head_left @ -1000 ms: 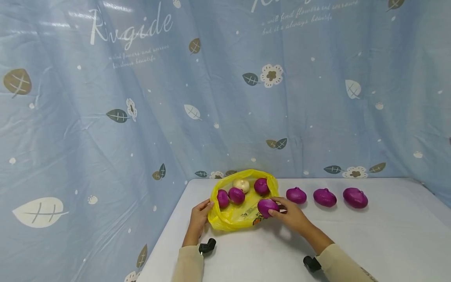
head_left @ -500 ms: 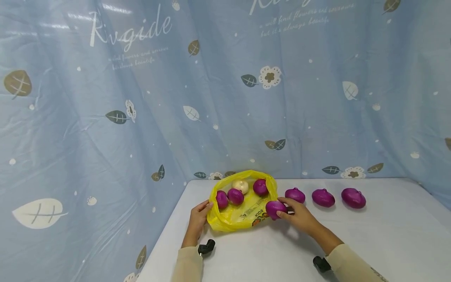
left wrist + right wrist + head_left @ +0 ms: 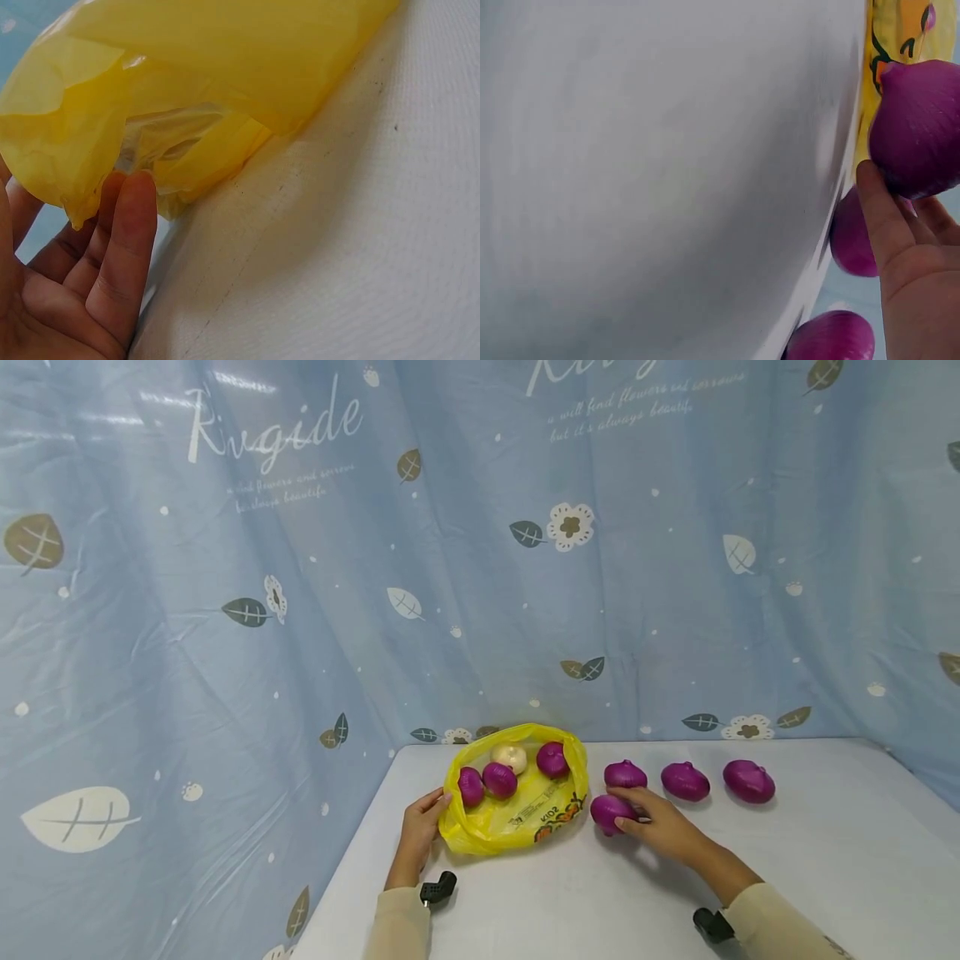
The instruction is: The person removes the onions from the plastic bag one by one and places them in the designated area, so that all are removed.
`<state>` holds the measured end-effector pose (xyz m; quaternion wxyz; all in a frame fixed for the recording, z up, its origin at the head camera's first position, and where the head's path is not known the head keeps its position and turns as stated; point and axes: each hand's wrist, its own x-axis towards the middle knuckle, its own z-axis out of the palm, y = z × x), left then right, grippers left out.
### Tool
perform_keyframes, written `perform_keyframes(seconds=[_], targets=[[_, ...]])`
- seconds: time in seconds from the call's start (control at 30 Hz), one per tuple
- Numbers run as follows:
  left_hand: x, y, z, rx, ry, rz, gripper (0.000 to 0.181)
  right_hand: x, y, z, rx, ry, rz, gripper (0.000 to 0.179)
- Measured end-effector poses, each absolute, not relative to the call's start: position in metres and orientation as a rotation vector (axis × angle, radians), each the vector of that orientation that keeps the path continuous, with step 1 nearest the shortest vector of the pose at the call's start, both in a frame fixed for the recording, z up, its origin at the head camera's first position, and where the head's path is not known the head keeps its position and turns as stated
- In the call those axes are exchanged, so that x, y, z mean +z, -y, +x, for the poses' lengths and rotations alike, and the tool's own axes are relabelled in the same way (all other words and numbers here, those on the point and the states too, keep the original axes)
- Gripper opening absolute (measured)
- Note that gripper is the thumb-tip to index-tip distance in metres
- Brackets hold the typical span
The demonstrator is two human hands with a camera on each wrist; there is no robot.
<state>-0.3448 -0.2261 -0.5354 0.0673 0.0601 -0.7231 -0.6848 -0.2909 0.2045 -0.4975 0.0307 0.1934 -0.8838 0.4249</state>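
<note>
My right hand (image 3: pixel 660 828) holds a purple onion (image 3: pixel 612 814) between thumb and fingers, just right of the yellow plastic bag (image 3: pixel 480 842). In the right wrist view that onion (image 3: pixel 922 127) sits at the fingertips, its pointed tip toward the bag. My left hand (image 3: pixel 420 828) grips the bag's left edge; in the left wrist view its fingers (image 3: pixel 131 240) meet the thin yellow plastic (image 3: pixel 225 60). Inside the wide bag mouth lie a pale onion (image 3: pixel 510 757) and several purple ones, among them one purple onion (image 3: pixel 552 760) at the right side.
Three purple onions stand in a row right of the bag: a near-left onion (image 3: pixel 625 773), a middle onion (image 3: pixel 686 782) and a right onion (image 3: pixel 749 781). All rest on the white table (image 3: pixel 570 902). A blue patterned curtain (image 3: pixel 480 568) hangs behind and at the left.
My right hand has carried the purple onion rightward, from over the bag's front right part to beside the bag. My left hand stays at the bag's left edge.
</note>
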Motion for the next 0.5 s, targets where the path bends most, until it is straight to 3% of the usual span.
perform_keyframes(seconds=[0.5], targets=[[-0.534, 0.227, -0.345, -2.057, 2.188, 0.19, 0.061, -0.498, -0.224, -0.289, 1.274, 2.795, 0.562, 0.056]])
